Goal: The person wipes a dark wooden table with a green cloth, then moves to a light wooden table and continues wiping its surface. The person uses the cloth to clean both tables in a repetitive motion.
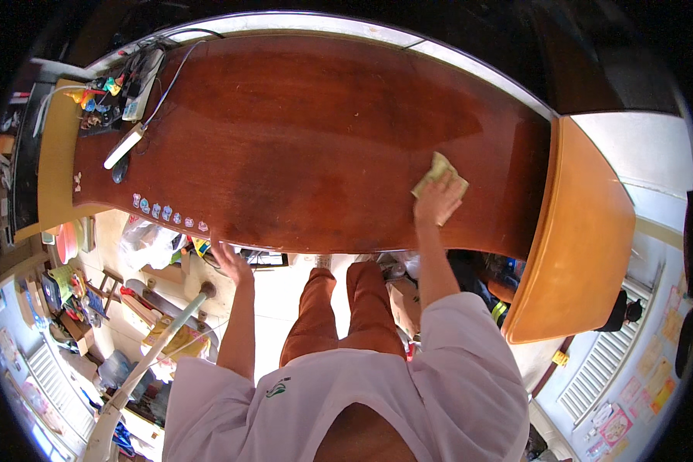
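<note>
A pale yellow cleaning cloth [440, 166] lies bunched on the reddish-brown wooden desk [300, 146], right of the middle. Spread over it, my right hand [439, 200] presses it against the desktop, and the cloth shows beyond the fingertips and at both sides. My left hand [229, 263] is at the front edge of the desk with its fingers stretched out and nothing in it. Whether those fingers rest on the edge or hang just off it, I cannot tell.
At the desk's left end lie a white power strip [123, 148], a dark computer mouse [120, 169], cables and small colourful figures [92, 98]. Several stickers [167, 212] line the front edge. An orange-brown wooden panel [574, 239] borders the right. A pale pole [162, 339] rises at lower left.
</note>
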{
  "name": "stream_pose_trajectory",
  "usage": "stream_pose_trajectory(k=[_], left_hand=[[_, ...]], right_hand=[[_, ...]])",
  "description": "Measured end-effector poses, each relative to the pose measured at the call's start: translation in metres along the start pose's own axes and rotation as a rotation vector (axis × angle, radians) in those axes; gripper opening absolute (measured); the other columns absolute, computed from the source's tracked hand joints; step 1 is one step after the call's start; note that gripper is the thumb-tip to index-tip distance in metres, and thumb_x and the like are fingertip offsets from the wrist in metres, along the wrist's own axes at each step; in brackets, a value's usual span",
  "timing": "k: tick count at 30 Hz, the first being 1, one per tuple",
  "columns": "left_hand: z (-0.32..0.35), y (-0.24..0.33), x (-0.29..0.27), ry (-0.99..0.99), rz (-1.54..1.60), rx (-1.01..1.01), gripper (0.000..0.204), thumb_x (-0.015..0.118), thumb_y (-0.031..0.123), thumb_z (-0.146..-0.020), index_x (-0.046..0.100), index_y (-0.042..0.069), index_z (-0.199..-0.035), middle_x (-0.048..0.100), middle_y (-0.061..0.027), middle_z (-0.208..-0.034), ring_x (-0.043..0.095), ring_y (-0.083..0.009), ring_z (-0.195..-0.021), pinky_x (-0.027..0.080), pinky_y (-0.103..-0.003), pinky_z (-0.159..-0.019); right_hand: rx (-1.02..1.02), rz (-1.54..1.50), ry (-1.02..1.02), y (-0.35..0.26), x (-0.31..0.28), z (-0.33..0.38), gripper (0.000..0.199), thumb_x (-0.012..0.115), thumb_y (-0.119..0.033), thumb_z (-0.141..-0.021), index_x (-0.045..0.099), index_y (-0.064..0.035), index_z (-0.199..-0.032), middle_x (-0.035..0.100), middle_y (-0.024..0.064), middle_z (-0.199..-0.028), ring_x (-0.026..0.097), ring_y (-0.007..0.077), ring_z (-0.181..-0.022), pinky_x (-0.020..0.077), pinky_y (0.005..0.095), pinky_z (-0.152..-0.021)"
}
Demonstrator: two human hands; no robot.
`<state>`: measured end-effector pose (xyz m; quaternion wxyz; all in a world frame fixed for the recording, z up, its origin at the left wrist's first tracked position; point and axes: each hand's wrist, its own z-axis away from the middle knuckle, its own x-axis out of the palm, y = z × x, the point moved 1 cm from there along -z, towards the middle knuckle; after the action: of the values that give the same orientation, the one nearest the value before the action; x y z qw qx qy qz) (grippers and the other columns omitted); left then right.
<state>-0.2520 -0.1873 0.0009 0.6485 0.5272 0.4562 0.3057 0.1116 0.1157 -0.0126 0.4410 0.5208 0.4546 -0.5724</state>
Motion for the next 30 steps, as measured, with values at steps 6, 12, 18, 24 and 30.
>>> stream_pose_trajectory(k=[6,12,18,24,30], left_hand=[[0.046,-0.03,-0.086,-0.025,-0.313,0.007,0.049,0.041,0.023,-0.102,0.035,0.0,-0.144,0.04,-0.0189,-0.146,0.041,-0.0306,-0.133,0.032,-0.04,-0.111],[0.034,-0.005,-0.085,-0.237,-0.39,0.089,0.048,0.038,0.026,-0.102,0.038,0.0,-0.142,0.048,-0.0206,-0.138,0.045,-0.0333,-0.129,0.035,-0.042,-0.108],[0.005,0.01,-0.072,-0.44,-0.536,0.376,0.046,0.037,0.025,-0.101,0.044,0.0,-0.139,0.052,-0.0262,-0.129,0.051,-0.0412,-0.113,0.039,-0.048,-0.098],[0.002,-0.026,-0.062,-0.645,-0.513,0.349,0.042,0.047,0.018,-0.099,0.047,-0.005,-0.135,0.055,-0.0225,-0.129,0.056,-0.0351,-0.113,0.046,-0.041,-0.094],[0.037,0.016,-0.025,-1.005,-0.608,0.212,0.04,0.047,0.023,-0.1,0.053,-0.004,-0.129,0.061,-0.0216,-0.122,0.061,-0.0294,-0.112,0.048,-0.036,-0.093]], right_hand=[[-0.698,-0.403,-0.102,-0.157,0.01,0.142,0.044,0.052,-0.018,-0.09,0.053,-0.0135,-0.133,0.045,0.0127,-0.144,0.034,0.0306,-0.139,0.0237,0.0573,-0.113],[-1.108,-0.389,-0.126,-0.126,0.007,0.203,0.04,0.059,-0.016,-0.086,0.057,-0.017,-0.126,0.049,0.0067,-0.14,0.04,0.0242,-0.136,0.031,0.0511,-0.112],[-0.399,0.036,0.059,0.056,0.016,0.132,0.04,0.048,-0.02,-0.092,0.054,-0.0136,-0.131,0.048,0.0131,-0.143,0.047,0.0307,-0.13,0.0379,0.0496,-0.106],[0.1,-0.455,-0.444,0.22,-0.009,0.153,0.034,0.048,-0.024,-0.091,0.063,-0.0014,-0.111,0.067,0.019,-0.107,0.065,0.0354,-0.097,0.0507,0.0444,-0.084],[1.114,-1.663,-0.569,0.283,-0.012,0.338,0.028,0.053,-0.025,-0.095,0.061,-0.0019,-0.11,0.068,0.013,-0.097,0.068,0.0244,-0.082,0.0564,0.0378,-0.077]])
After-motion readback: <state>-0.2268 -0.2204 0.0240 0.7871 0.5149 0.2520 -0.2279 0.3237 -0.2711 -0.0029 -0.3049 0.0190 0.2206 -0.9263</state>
